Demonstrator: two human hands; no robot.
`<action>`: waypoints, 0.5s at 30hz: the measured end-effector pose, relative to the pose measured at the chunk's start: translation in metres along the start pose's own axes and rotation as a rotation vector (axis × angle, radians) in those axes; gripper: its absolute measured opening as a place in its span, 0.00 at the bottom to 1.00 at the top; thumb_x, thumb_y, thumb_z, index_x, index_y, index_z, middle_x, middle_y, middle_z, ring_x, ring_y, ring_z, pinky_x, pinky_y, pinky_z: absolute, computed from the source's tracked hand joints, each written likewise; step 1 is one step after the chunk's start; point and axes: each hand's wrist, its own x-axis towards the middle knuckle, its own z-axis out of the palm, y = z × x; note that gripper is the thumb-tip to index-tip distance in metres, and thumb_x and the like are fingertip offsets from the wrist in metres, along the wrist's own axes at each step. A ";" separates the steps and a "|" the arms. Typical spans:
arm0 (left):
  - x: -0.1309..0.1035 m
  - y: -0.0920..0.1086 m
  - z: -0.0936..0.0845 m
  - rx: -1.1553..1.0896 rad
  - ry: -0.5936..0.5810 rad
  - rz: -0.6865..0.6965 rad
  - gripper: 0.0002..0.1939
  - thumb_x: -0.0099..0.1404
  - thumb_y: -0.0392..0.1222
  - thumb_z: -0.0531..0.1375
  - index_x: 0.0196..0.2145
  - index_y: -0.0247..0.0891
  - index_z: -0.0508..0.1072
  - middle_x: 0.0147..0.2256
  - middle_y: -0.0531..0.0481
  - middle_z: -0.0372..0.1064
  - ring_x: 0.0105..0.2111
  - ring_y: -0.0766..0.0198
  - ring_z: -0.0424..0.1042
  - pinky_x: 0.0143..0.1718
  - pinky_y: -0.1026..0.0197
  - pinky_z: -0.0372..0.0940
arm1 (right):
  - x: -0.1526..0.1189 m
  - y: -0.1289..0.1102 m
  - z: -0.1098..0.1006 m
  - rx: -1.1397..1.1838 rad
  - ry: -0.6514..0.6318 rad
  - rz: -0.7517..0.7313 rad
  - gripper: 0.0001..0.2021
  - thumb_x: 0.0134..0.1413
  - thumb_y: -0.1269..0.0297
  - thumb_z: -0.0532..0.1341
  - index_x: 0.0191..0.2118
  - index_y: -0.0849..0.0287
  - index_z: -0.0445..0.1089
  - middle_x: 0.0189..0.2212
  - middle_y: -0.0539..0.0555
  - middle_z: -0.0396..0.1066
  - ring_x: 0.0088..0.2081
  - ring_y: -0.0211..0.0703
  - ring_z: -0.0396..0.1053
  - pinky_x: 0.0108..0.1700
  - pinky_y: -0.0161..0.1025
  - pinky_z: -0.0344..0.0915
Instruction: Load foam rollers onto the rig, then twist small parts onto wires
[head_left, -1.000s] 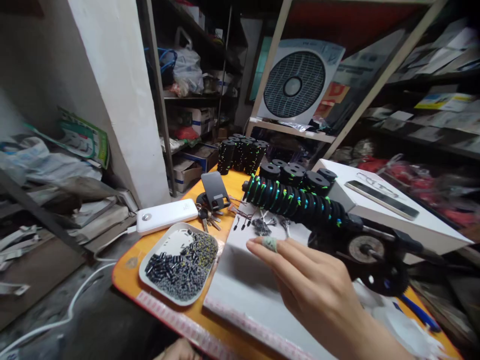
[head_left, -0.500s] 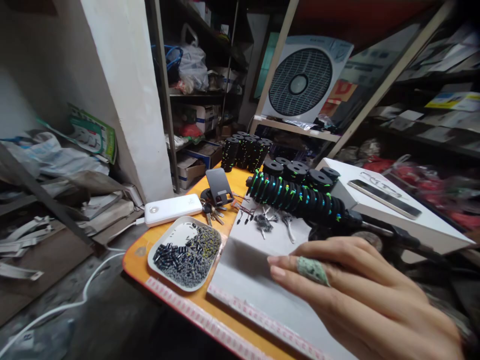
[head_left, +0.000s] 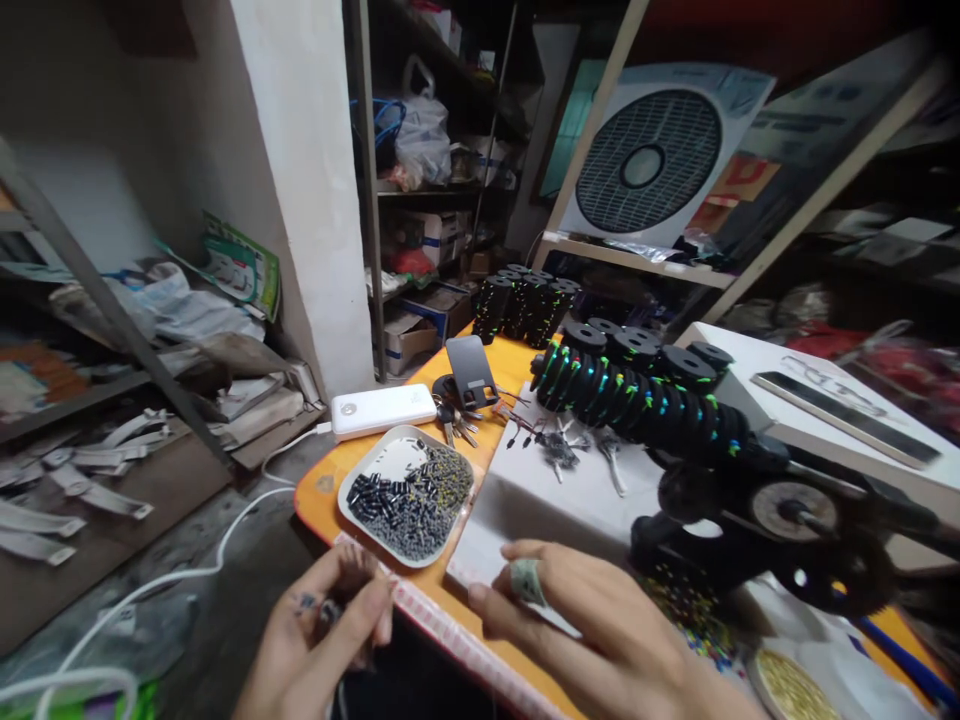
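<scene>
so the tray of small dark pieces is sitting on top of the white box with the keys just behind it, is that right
Not quite: the tray of small dark pieces sits directly on the orange table, as the head view shows. The keys are just behind it.

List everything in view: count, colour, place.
Table: one, orange, centre
Parts tray: one, white, on the table
Small parts: many, black and grey, in the tray
Power bank: one, white, behind the tray
Keys: several, metallic, by the power bank
Phone stand: one, black, by the keys
Board: one, white, beside the tray
Roller: one, black with green and blue, right of the stand
Cylinders: several, black, table's back
Box: one, white, right
Phone: one, dark, on the box
Fan: one, pale, rear shelf
Left hand: one, near the tray
Right hand: one, green finger wrap, near the board
</scene>
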 end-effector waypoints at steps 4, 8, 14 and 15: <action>0.004 -0.003 0.021 -0.101 -0.050 -0.012 0.17 0.58 0.54 0.68 0.26 0.37 0.73 0.22 0.54 0.64 0.23 0.69 0.60 0.24 0.69 0.55 | -0.011 0.002 0.021 0.063 0.072 0.177 0.12 0.69 0.66 0.54 0.47 0.65 0.74 0.23 0.55 0.72 0.24 0.43 0.72 0.25 0.37 0.70; 0.007 -0.003 0.039 -0.199 -0.093 -0.088 0.18 0.56 0.55 0.70 0.27 0.37 0.74 0.22 0.54 0.65 0.23 0.70 0.61 0.24 0.69 0.56 | -0.017 0.011 0.033 0.344 0.189 0.322 0.04 0.62 0.73 0.61 0.37 0.62 0.73 0.22 0.51 0.68 0.21 0.36 0.64 0.21 0.33 0.61; 0.009 -0.003 0.057 -0.304 -0.107 -0.092 0.19 0.54 0.53 0.71 0.24 0.35 0.73 0.21 0.55 0.64 0.20 0.73 0.58 0.21 0.71 0.52 | -0.020 0.015 0.029 0.469 0.166 0.493 0.07 0.61 0.74 0.59 0.34 0.59 0.73 0.26 0.52 0.68 0.28 0.39 0.66 0.28 0.35 0.62; 0.009 -0.004 0.058 -0.302 -0.093 -0.080 0.19 0.55 0.53 0.71 0.24 0.35 0.73 0.21 0.55 0.64 0.20 0.73 0.59 0.21 0.71 0.52 | -0.021 0.015 0.028 0.460 0.159 0.507 0.07 0.61 0.74 0.59 0.35 0.58 0.74 0.26 0.52 0.67 0.28 0.39 0.65 0.28 0.35 0.62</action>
